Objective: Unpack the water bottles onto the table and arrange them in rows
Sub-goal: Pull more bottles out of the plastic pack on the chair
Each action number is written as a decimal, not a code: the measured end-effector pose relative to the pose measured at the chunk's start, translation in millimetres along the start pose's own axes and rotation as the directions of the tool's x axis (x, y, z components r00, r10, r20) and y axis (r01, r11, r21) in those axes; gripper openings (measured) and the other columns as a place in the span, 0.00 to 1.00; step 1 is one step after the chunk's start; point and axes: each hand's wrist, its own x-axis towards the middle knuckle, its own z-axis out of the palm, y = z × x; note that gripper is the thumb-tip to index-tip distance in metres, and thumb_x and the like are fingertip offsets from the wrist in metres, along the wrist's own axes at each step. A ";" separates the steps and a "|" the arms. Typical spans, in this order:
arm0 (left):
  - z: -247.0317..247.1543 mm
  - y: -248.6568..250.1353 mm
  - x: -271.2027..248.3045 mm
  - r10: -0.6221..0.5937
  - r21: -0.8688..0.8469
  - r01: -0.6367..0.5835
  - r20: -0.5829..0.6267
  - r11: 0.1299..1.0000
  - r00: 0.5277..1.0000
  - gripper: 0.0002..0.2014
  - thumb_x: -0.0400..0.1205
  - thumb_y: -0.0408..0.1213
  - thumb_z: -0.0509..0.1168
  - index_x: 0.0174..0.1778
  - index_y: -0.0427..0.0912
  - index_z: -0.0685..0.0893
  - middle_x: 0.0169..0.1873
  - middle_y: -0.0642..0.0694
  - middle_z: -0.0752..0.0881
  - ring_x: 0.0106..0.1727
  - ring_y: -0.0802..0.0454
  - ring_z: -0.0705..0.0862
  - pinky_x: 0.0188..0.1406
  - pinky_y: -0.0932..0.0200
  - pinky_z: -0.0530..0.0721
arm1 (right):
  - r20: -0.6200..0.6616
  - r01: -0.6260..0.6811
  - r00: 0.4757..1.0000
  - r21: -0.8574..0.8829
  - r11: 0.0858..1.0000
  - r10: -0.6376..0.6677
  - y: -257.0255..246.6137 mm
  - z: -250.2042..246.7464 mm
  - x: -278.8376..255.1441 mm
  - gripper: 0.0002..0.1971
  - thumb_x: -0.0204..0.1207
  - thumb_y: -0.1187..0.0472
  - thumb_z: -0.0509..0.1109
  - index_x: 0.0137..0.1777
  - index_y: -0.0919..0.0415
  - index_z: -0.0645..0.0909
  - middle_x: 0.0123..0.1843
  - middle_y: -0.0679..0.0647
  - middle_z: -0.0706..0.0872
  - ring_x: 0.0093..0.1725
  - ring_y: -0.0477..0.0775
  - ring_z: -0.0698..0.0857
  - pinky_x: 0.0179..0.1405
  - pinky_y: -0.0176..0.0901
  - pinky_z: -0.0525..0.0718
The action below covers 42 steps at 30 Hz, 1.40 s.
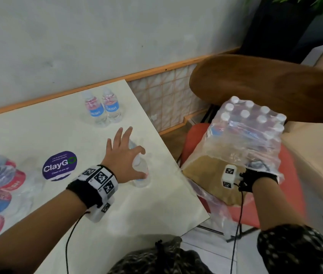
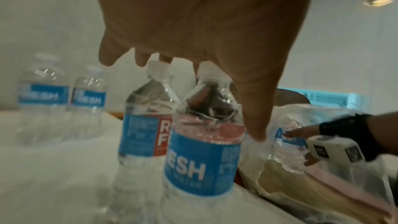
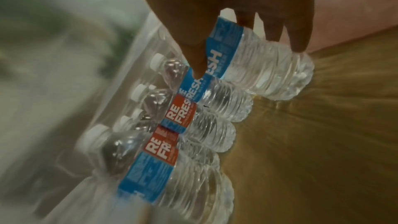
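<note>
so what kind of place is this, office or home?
Likely a cafe or canteen, though not certain. The white table bears a "ClayGo" clean-as-you-go sticker, a round wooden table stands close beside it, and a shrink-wrapped bulk pack of water bottles sits on a red chair.

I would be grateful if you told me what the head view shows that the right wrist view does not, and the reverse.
Head only: the left hand over a clear bottle at the white table edge, two upright blue-labelled bottles, and a purple ClayGo sticker.
Right wrist only: right-hand fingers on a packed bottle's label.
Both: the shrink-wrapped bottle pack on brown cardboard.
</note>
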 end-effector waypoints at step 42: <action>-32.0 -137.4 -93.8 -0.159 -0.303 -0.001 -0.503 0.953 0.849 0.34 0.68 0.52 0.77 0.68 0.48 0.77 0.81 0.38 0.52 0.81 0.35 0.55 0.78 0.42 0.64 | 0.229 0.431 0.777 0.484 0.761 -0.586 -165.2 204.9 -202.3 0.39 0.67 0.50 0.80 0.76 0.54 0.66 0.71 0.53 0.77 0.70 0.55 0.78 0.67 0.46 0.76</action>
